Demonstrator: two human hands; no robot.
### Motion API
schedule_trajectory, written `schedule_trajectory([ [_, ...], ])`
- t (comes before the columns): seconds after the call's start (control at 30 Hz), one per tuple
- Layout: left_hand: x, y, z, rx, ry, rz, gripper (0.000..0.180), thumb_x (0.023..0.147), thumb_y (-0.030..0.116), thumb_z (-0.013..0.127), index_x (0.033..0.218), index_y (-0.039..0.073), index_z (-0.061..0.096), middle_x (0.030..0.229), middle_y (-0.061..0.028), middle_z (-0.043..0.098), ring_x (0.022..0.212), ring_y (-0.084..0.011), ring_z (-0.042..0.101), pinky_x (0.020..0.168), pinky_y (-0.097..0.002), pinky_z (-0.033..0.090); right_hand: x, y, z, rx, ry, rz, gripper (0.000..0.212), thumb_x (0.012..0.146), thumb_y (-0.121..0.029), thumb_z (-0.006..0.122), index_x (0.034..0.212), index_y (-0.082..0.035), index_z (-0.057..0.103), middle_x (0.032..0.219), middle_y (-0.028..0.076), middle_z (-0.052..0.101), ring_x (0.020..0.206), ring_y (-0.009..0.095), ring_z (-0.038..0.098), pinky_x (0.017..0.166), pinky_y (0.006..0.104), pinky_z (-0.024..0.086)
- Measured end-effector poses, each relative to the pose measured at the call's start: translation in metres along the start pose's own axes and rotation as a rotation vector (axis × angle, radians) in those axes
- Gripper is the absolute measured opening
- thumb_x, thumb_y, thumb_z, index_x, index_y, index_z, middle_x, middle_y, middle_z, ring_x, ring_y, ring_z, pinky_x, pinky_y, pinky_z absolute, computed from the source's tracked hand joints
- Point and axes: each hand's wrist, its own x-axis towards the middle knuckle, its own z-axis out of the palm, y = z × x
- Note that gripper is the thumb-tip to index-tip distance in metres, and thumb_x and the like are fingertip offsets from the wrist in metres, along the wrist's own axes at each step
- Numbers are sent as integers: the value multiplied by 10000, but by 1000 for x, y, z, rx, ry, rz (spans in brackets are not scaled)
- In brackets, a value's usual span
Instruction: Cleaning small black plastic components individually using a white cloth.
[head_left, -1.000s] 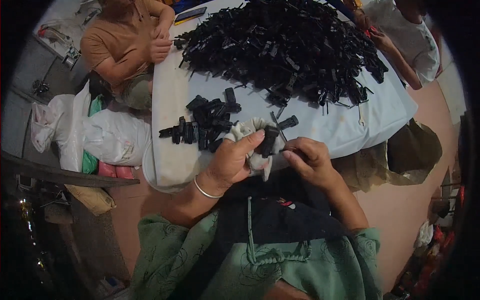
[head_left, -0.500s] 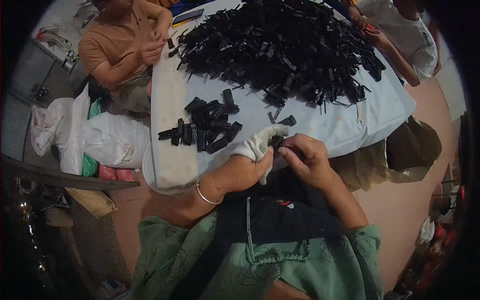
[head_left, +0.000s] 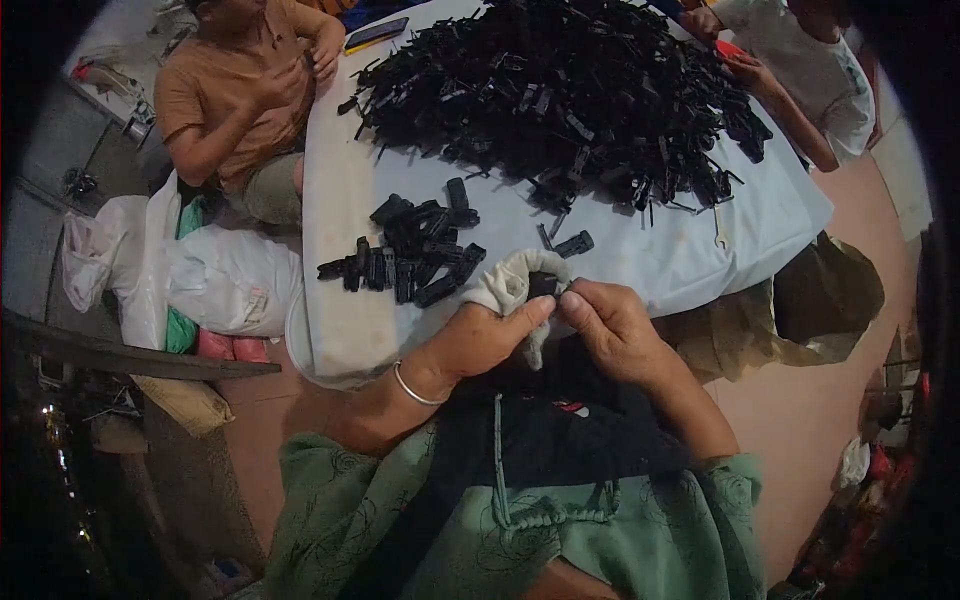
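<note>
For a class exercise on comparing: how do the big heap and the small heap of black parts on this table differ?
The big heap holds far more parts than the small heap. The big heap fills the table's far side; the small heap lies nearer the left hand. Many thin strips stick out of the big heap; the small heap shows mainly chunky pieces.
Both are black, on the same pale table.

A small black part (head_left: 541,285), partly hidden, rests against a crumpled off-white cloth (head_left: 503,283) with one end hanging.
</note>
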Motion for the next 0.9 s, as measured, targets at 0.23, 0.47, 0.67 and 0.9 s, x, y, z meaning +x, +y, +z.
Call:
schedule_trajectory([
  [0.23,-5,-1,9,617,91,178,287,838,37,477,1119,4,426,830,-63,529,673,-113,527,587,-247,446,2,16,11,105,-49,125,292,918,-206,445,727,13,478,580,48,425,554,109,367,511,277,365],
  [0.47,-8,-14,5,848,226,399,257,807,35,501,1053,-1,434,849,-153,531,761,-290,553,663,-325,441,4,28,33,291,32,138,315,929,-234,432,710,-11,471,621,-28,395,615,63,355,541,239,353],
  [0.67,-4,-35,-4,993,325,620,273,820,94,515,1077,13,473,875,-147,557,793,-273,572,673,-341,452,7,31,34,299,43,154,321,924,-251,444,707,-16,481,617,-14,420,573,85,372,520,253,358],
  [0.9,4,31,-59,1650,488,442,269,725,50,568,994,58,569,928,-169,550,848,-339,535,750,-395,432,8,22,4,-861,208,-16,186,781,-210,605,787,-38,536,726,163,562,621,326,569,537,385,453],
])
